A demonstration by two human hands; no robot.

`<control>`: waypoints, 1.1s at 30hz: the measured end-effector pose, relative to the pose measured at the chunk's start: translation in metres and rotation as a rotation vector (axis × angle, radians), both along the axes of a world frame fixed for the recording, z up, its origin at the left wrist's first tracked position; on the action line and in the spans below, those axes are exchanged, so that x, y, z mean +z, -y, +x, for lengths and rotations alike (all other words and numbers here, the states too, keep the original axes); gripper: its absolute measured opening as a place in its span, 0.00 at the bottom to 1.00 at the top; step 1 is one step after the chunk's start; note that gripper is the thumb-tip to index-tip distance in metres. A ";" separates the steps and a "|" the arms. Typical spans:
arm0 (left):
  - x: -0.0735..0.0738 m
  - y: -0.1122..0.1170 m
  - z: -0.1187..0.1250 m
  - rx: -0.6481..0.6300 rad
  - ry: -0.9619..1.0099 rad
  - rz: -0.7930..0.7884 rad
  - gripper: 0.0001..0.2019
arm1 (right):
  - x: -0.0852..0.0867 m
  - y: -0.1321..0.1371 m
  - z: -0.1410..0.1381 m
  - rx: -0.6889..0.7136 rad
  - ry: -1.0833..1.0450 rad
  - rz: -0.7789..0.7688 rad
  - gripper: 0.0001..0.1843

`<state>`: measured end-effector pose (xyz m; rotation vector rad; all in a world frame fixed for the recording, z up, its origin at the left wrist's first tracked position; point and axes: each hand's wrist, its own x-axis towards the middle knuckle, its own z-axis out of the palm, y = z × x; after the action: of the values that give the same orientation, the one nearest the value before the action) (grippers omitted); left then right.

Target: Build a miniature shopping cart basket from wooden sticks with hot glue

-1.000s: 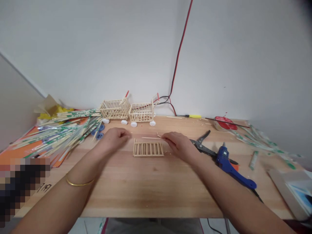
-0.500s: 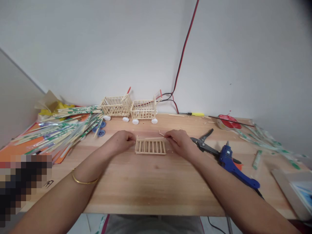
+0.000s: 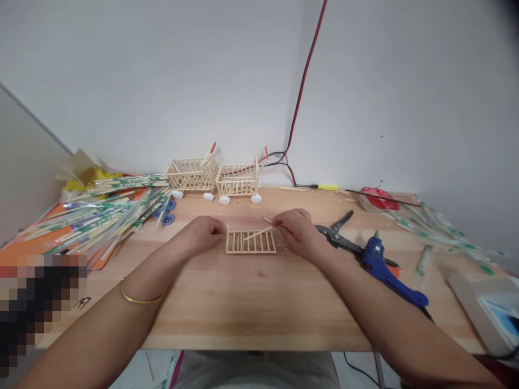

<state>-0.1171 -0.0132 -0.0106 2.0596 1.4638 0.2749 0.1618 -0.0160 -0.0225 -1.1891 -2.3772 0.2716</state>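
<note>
A small flat grid of glued wooden sticks point(image 3: 251, 242) lies on the wooden table point(image 3: 259, 302) in front of me. My left hand point(image 3: 204, 233) rests curled at the grid's left edge, fingertips touching its corner. My right hand point(image 3: 295, 229) is closed in a pinch on a thin wooden stick point(image 3: 258, 233) that lies slanted across the grid's right half. A second short stick end shows by my right fingers.
Two finished stick carts with white wheels point(image 3: 214, 179) stand at the back. A pile of wrapped chopsticks point(image 3: 97, 216) covers the left. Black cutters point(image 3: 338, 237) and a blue glue gun point(image 3: 389, 273) lie right of my hand. Red tape roll point(image 3: 375, 201) at far right.
My hands closed in on the grid. The stick in my right hand swung from lying along the grid's top edge to slanting across the grid.
</note>
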 end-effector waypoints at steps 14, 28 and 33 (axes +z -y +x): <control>0.016 0.015 0.013 0.038 0.621 -0.390 0.12 | 0.065 -0.014 -0.058 0.367 0.315 0.357 0.12; 0.012 0.002 -0.004 0.275 0.463 -0.426 0.14 | 0.019 -0.027 -0.060 0.316 0.031 0.039 0.10; 0.005 0.002 0.000 0.165 0.372 -0.452 0.13 | 0.011 -0.030 -0.062 0.354 0.040 -0.026 0.09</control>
<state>-0.1172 -0.0150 -0.0052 1.4447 1.3197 0.3367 0.0998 0.0138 -0.0119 -0.7842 -2.6187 0.3962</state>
